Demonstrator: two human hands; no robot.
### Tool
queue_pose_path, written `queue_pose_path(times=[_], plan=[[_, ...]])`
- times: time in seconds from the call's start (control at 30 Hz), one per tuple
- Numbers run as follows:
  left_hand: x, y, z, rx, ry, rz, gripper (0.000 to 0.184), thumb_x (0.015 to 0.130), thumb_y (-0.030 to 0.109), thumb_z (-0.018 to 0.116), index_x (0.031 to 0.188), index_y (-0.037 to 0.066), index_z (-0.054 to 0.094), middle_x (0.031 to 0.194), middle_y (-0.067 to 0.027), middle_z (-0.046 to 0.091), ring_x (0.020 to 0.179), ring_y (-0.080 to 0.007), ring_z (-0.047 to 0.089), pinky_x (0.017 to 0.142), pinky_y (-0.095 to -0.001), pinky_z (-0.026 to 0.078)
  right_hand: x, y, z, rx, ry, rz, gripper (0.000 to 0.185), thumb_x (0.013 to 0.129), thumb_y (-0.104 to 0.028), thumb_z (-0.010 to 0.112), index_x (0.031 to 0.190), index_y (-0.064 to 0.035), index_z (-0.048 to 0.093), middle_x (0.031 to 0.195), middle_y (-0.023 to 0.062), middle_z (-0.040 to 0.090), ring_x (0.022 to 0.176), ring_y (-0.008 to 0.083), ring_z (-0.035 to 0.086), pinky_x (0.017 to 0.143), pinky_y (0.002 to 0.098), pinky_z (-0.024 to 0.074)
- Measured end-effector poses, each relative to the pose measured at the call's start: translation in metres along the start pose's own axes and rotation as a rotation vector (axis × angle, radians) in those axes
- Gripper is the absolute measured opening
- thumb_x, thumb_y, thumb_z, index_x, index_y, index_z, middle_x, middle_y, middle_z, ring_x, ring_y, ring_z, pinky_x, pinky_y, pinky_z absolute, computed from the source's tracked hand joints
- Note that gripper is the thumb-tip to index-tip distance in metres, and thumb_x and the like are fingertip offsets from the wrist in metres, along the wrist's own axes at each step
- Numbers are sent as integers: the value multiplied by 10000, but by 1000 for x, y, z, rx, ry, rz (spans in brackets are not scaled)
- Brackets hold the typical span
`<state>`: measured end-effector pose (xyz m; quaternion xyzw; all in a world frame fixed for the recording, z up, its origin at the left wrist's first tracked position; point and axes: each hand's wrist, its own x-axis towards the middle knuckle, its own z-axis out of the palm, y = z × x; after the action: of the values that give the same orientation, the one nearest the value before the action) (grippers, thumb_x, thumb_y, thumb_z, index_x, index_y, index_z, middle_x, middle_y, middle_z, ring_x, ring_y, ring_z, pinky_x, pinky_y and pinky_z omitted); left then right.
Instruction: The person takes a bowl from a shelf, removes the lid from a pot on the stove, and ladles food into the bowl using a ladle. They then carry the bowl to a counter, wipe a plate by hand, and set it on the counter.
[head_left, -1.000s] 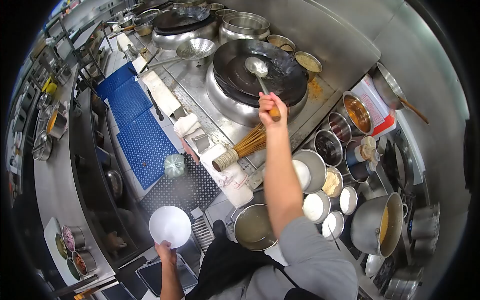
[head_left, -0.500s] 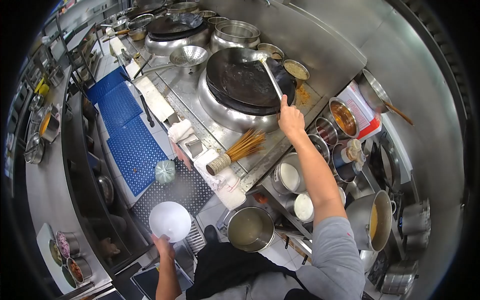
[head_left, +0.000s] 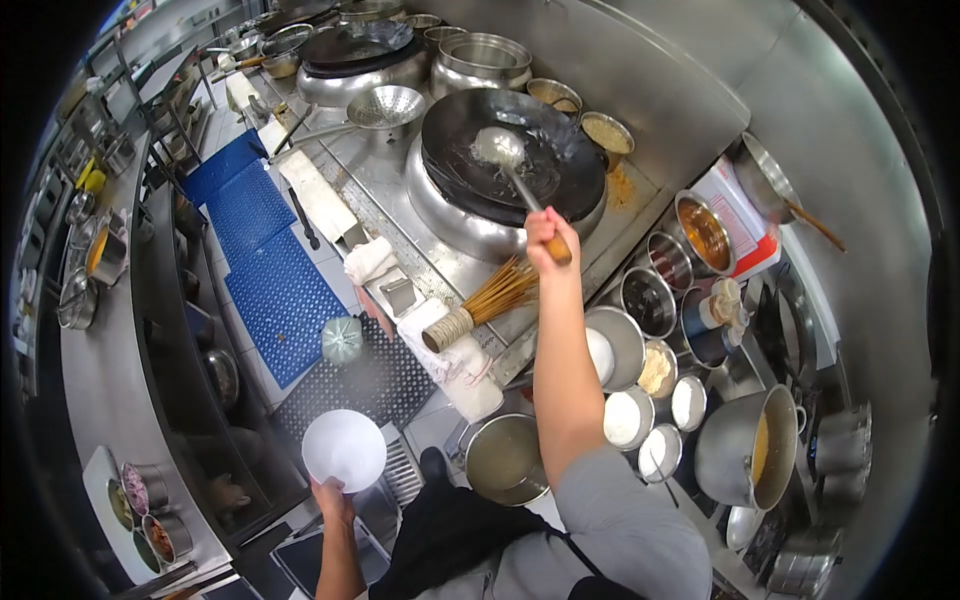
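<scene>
A metal ladle has its bowl down in the black wok, where a little clear liquid glistens. My right hand is closed round the ladle's wooden handle, over the wok's near edge. Low on the left, my left hand grips the rim of a white bowl, its thumb over the edge; the bowl looks empty. Between the hands, a bamboo brush lies beside folded white cloths on the stove's front edge.
A metal strainer rests left of the wok. Seasoning containers and a large pot stand right of my right arm. Near my legs is a pot of cloudy liquid. Blue mats cover part of the floor.
Since half a second ago, my right hand has moved left and the ladle has swung from the wok's far right rim down into its middle. My left hand still holds the bowl.
</scene>
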<state>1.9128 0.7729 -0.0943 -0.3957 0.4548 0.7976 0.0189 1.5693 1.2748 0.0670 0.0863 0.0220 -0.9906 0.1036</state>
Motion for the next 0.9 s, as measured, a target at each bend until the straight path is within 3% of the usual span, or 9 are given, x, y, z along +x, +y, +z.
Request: queue_pose_path(times=[0.2,0.23,0.37,0.47,0.57,0.6,0.7,0.8,0.9], plan=[[7,16,11,-30,-14,73,822,608,-90,420,1422,19,389,1321,-172,518,1197,-364,540,989,-530,480,8,68,22,-259,151,-288,122,1009,-266,579,1067,-172,528,728,30,551,546,90,542,446,214,485],[7,20,19,-27,-21,69,819,608,-89,421,1420,18,391,1318,-170,521,1192,-363,543,993,-525,479,19,31,-8,0,-47,-12,246,1015,-258,567,1213,-179,444,771,56,556,562,99,537,452,214,491],[15,22,9,-10,-18,82,814,610,-85,427,1416,13,389,1302,-163,532,1168,-357,557,995,-506,485,25,42,-12,-303,78,-355,471,1035,-218,514,1459,-307,329,771,64,551,570,93,511,464,211,495],[18,20,10,-28,-33,88,809,613,-85,426,1415,17,391,1284,-159,539,1151,-348,564,969,-491,501,7,89,21,-302,168,-308,596,1022,-252,532,1532,-382,253,769,38,550,531,109,496,463,222,471],[9,18,4,10,2,69,801,618,-86,420,1410,32,399,1266,-155,542,1141,-339,568,937,-477,519,23,10,-12,-23,85,-57,235,992,-202,574,1185,-86,508,684,27,526,484,134,495,424,263,462],[16,18,9,15,8,75,798,620,-86,418,1408,39,402,1261,-154,543,1138,-335,569,926,-472,525,30,8,-9,-537,269,-198,151,972,-173,589,946,-57,496,652,30,517,445,148,489,405,285,458],[16,15,1,43,24,72,790,628,-86,417,1404,61,407,1259,-152,542,1137,-334,571,914,-484,530,-12,46,57,-1942,735,-480,381,895,-98,575,1256,6,515,854,196,692,634,317,695,573,413,574],[15,14,4,50,42,45,791,632,-87,422,1408,70,401,1274,-160,531,1144,-345,567,913,-496,532,-47,28,62,-2668,753,-619,573,853,-67,570,1407,0,436,1031,300,691,859,423,716,766,490,578],[16,15,9,65,45,52,796,633,-88,418,1412,70,393,1293,-166,522,1163,-353,556,916,-507,530,-60,26,78,-2743,830,-454,582,855,-62,556,1425,-38,439,1100,327,661,958,463,681,871,526,539]])
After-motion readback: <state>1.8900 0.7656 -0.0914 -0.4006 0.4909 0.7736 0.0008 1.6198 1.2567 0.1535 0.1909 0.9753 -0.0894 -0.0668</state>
